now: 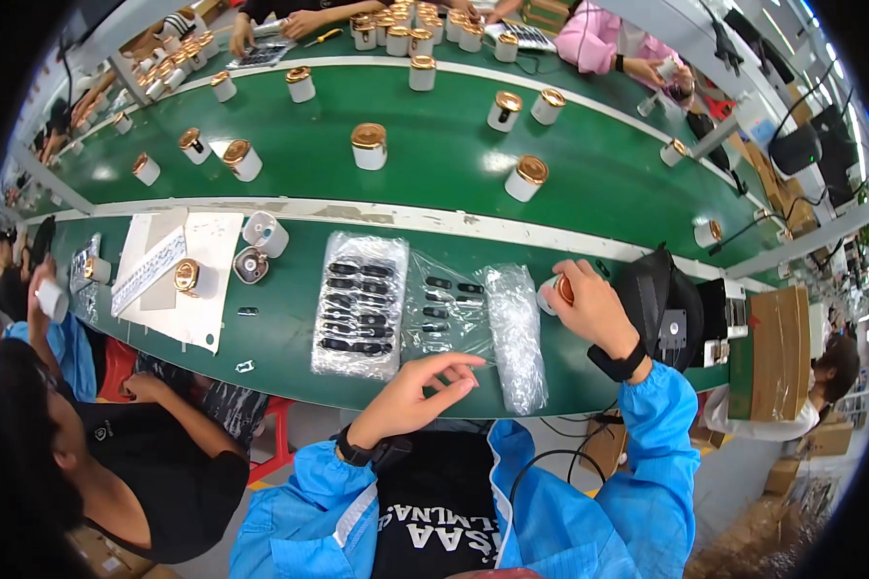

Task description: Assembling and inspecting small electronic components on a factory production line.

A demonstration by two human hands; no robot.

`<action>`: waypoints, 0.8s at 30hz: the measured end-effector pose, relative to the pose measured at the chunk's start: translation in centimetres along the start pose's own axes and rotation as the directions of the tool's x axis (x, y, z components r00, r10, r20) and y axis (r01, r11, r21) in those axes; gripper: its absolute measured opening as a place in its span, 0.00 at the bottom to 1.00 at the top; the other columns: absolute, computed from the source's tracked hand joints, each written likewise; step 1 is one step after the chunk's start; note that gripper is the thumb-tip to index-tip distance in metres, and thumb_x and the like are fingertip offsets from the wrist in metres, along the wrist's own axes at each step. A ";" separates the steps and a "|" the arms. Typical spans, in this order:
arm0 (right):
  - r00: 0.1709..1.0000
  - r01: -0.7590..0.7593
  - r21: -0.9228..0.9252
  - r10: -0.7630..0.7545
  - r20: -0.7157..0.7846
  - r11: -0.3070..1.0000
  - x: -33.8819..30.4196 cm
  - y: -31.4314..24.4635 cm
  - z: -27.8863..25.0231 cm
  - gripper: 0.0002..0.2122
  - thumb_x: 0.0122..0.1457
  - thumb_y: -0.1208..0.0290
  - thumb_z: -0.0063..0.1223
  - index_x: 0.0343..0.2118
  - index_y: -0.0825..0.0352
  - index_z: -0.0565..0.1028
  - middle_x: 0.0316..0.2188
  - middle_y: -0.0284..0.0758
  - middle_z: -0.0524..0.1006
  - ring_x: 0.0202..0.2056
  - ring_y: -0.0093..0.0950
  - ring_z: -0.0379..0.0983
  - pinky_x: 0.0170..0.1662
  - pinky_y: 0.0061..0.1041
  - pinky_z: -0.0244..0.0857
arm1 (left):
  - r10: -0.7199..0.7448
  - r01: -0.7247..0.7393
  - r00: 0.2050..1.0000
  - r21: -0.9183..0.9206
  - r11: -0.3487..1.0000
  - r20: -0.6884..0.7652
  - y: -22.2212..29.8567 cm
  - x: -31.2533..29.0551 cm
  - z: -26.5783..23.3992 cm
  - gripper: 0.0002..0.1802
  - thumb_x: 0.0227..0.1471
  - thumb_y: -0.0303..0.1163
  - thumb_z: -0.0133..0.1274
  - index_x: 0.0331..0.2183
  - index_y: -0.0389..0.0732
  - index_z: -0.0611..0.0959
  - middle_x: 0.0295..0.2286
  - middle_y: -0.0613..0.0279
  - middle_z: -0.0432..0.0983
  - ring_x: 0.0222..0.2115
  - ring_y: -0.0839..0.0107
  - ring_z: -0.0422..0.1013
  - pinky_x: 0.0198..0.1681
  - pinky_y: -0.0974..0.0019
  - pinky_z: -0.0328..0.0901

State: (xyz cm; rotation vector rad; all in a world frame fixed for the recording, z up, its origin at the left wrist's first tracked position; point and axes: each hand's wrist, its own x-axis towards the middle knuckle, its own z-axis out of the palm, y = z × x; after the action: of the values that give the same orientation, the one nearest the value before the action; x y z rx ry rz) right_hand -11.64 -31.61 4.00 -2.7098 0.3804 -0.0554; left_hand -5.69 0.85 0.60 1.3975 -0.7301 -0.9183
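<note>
My right hand (594,307) is closed around a small white canister with a shiny copper-gold top (550,297), over the green bench beyond the bubble-wrap roll (517,347). Nothing is in my left hand (420,394), its fingers apart above the bench's near edge. Just beyond it lies a bubble-wrap sheet (357,359) bearing rows of small black parts (372,301). Between that sheet and the roll, several more black parts (438,283) lie on clear plastic film (454,333).
White canisters with copper tops (369,148) stand along the green conveyor (434,183). Left on the bench are white sheets (154,246) and an open white housing (266,234). A black bag (647,299) sits beside my right hand. A co-worker in black (154,454) sits at left.
</note>
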 end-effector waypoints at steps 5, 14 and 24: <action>0.991 0.045 0.100 -0.032 -0.133 0.994 0.7 -0.4 -3.5 0.13 0.63 0.69 0.59 0.47 0.69 0.75 0.36 0.45 0.76 0.35 0.41 0.77 0.40 0.37 0.71 | 0.026 -0.025 0.999 -0.032 0.999 0.033 -0.8 0.4 0.0 0.22 0.66 0.27 0.55 0.60 0.40 0.79 0.42 0.62 0.83 0.43 0.75 0.78 0.43 0.72 0.71; 0.724 0.447 0.108 -0.288 -0.626 0.888 -1.4 -17.1 -22.7 0.17 0.61 0.71 0.60 0.52 0.69 0.76 0.40 0.34 0.77 0.36 0.22 0.77 0.33 0.23 0.71 | -0.025 0.036 0.995 -0.113 0.993 0.096 -4.5 -0.5 0.1 0.20 0.68 0.31 0.56 0.59 0.42 0.80 0.40 0.63 0.83 0.39 0.77 0.77 0.43 0.70 0.73; 0.695 0.121 -0.537 -0.457 -0.555 0.835 19.2 -12.3 -35.0 0.25 0.67 0.52 0.55 0.56 0.69 0.80 0.35 0.45 0.83 0.39 0.35 0.82 0.46 0.34 0.74 | 0.050 -0.041 0.997 -0.160 0.986 0.051 -5.8 -0.3 0.3 0.19 0.69 0.33 0.56 0.58 0.39 0.80 0.37 0.63 0.82 0.37 0.77 0.77 0.42 0.70 0.74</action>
State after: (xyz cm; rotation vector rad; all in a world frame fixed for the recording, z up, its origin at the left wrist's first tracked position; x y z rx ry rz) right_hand 6.69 -39.39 40.72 -3.1138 0.1325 -1.2190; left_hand -6.70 1.26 -5.11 1.2156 -0.7112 -0.9608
